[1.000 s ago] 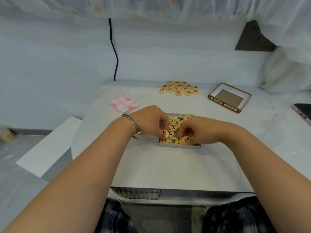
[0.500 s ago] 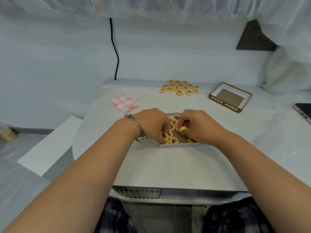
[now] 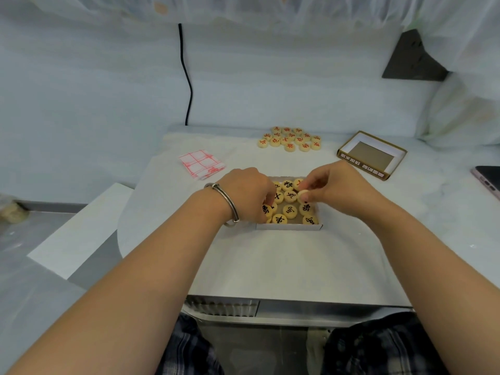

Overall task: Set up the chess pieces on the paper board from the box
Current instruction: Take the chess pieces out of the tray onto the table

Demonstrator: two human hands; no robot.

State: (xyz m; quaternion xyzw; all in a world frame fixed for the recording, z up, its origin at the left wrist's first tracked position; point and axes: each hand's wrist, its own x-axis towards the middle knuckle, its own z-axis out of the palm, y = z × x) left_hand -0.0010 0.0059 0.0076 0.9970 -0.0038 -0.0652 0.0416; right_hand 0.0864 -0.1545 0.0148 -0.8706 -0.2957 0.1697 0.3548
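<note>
Moved to the far right of the box (image 3: pixel 289 227), the right hand (image 3: pixel 334 188) pinches one piece (image 3: pixel 303 195) there and should lift it straight up, clear of its neighbours (image 3: pixel 290 196); what the left hand (image 3: pixel 243 196) grips inside cannot be told.

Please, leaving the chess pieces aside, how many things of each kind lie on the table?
Box halves: 2 (white box half holding pieces; brown-edged box half, empty)
Folded paper board: 1
Phone: 1
Total: 4
</note>
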